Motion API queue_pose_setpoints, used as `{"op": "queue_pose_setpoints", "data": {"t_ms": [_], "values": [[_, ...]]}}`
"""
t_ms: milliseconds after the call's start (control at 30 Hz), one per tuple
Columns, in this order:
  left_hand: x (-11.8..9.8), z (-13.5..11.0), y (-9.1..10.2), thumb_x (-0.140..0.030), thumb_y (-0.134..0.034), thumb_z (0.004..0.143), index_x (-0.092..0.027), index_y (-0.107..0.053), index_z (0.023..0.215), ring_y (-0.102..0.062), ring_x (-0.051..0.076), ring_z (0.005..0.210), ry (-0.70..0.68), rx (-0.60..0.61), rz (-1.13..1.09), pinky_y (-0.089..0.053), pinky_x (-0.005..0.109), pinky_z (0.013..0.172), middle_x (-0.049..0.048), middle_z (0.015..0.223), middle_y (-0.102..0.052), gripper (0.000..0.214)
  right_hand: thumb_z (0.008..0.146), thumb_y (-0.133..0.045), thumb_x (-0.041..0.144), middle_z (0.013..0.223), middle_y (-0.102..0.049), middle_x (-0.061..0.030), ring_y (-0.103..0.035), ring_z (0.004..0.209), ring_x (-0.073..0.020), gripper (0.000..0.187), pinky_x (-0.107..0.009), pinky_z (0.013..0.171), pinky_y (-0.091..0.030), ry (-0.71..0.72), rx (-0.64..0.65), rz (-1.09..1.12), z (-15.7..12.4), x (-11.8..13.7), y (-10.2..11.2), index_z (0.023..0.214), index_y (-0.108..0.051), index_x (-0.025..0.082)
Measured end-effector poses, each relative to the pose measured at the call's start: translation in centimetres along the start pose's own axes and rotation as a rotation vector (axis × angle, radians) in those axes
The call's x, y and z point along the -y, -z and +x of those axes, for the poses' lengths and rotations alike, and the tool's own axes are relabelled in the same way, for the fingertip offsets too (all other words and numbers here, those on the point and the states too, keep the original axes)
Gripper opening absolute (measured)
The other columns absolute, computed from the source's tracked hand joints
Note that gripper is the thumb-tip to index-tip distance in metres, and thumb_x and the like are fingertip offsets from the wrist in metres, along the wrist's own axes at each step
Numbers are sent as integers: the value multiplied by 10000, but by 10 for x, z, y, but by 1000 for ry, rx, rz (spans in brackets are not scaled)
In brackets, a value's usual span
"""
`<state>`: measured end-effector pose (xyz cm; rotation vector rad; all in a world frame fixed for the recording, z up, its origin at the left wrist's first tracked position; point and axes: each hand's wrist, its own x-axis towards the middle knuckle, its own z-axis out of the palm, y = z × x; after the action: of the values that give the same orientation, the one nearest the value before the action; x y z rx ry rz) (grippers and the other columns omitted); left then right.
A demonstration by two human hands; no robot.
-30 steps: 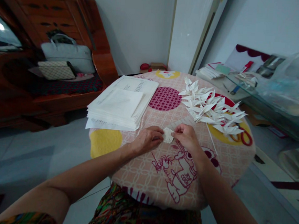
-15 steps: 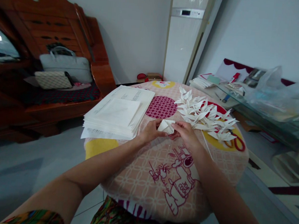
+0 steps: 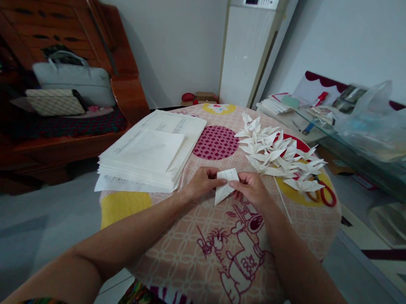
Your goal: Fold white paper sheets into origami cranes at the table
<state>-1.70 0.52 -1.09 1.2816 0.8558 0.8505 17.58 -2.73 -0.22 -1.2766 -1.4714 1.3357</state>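
A small piece of folded white paper (image 3: 225,191) is held between my two hands over the cloth-covered table. My left hand (image 3: 202,182) pinches its left side with thumb and fingers. On the opposite side my right hand (image 3: 252,188) grips the paper, thumb pressed on the front. The paper's lower point hangs down between the hands. Just beyond my right hand lies a cluster of folded white paper cranes (image 3: 276,151). To the left of my left hand is a thick stack of white paper sheets (image 3: 139,151), with smaller cut sheets (image 3: 157,148) on top.
Red-handled scissors (image 3: 327,194) lie by the cranes at the table's right edge. A patterned tablecloth (image 3: 182,234) covers the round table. At the right stands a glass shelf with a plastic bag (image 3: 367,118). A wooden chair (image 3: 130,94) holding bags is on the left.
The folded paper has changed from a compact, squarish shape to a longer one with a point hanging downward. Both hands have shifted their grip around it. The camera view has tilted slightly.
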Motion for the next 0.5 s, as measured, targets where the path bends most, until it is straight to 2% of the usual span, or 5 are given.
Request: {"op": "queue_pose_setpoints", "data": {"t_ms": [167, 367, 500], "values": [[-2, -2, -5, -320, -816, 631, -89, -726, 749, -547, 114, 564, 21, 9, -42, -383, 229, 549, 38, 668, -672, 275, 733, -730, 454, 503, -634, 19, -565, 387, -125, 289, -205, 361, -432, 18, -45, 52, -3, 2, -9, 734, -630, 183], [-3, -5, -9, -267, -812, 613, -83, -742, 792, -595, 136, 581, 63, -58, -107, -427, 246, 568, 63, 706, -705, 266, 745, -693, 470, 537, -648, 8, -581, 412, -152, 268, -240, 350, -442, 31, -127, 79, -6, 7, -15, 716, -620, 214], [-6, -8, -15, -251, -805, 614, -91, -728, 796, -603, 136, 573, 87, -67, -186, -438, 244, 556, 59, 705, -705, 255, 763, -669, 468, 585, -661, 6, -595, 449, -159, 253, -253, 372, -460, 41, -114, 71, -6, 6, -16, 746, -622, 220]]}}
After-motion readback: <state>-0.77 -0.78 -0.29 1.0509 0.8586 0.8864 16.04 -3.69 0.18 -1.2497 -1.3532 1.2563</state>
